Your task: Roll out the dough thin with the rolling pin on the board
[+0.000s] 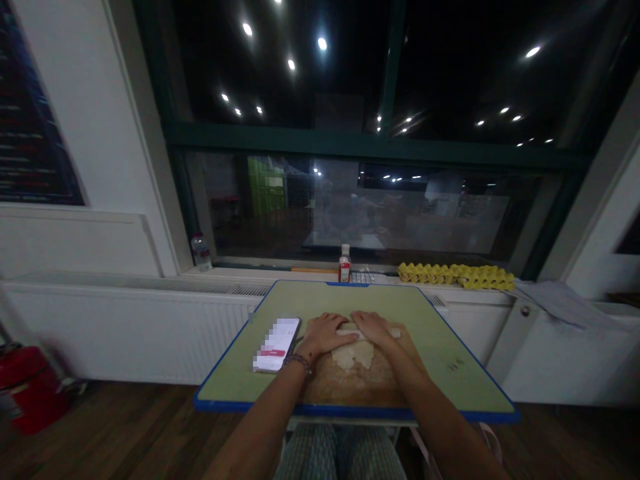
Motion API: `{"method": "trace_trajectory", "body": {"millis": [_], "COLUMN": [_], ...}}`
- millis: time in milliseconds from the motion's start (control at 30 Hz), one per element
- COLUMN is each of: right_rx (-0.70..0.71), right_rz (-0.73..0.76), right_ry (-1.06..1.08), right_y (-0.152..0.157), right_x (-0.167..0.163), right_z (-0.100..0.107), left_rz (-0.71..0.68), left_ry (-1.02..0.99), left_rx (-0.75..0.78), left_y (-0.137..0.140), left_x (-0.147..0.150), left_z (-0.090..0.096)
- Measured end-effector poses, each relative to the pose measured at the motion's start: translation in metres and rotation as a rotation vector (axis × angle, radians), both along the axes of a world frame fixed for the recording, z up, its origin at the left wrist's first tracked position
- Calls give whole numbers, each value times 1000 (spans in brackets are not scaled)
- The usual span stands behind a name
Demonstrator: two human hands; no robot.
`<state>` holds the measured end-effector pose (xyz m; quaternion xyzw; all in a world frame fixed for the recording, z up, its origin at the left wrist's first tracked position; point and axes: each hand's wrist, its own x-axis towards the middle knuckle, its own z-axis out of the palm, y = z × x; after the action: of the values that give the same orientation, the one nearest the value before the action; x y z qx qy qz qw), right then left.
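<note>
This is looking like a communal room, perhaps a classroom or hall. A red fire extinguisher (33, 390) is standing on the wood-look floor (130, 427), a dark poster (33, 120) is hanging on the wall (95, 73), and a white radiator (150, 337) is running beneath a wide window (345, 207) that is mirroring many ceiling lights (322, 44).

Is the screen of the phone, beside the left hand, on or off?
On: the phone glows bright white, with a reddish band visible.

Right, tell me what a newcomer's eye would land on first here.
It would probably be the brightly lit phone on the left of the green table. Next come the left hand and right hand, close together over a pale sheet on the brown board. Beyond the table, a bumpy yellow tray lies at the foot of the dark window, at right.
</note>
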<state>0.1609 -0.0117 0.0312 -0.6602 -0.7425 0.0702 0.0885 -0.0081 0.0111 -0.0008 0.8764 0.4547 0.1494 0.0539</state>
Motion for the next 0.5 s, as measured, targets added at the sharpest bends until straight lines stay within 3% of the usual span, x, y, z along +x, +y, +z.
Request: {"method": "trace_trajectory", "body": {"millis": [500], "right_rx": [-12], "right_rz": [-12], "right_ry": [17], "right_y": [7], "right_x": [2], "right_z": [-10], "left_rz": [-36], "left_ry": [5], "left_rx": [3], "left_y": [-2], "left_x": [-2], "left_z": [3]}}
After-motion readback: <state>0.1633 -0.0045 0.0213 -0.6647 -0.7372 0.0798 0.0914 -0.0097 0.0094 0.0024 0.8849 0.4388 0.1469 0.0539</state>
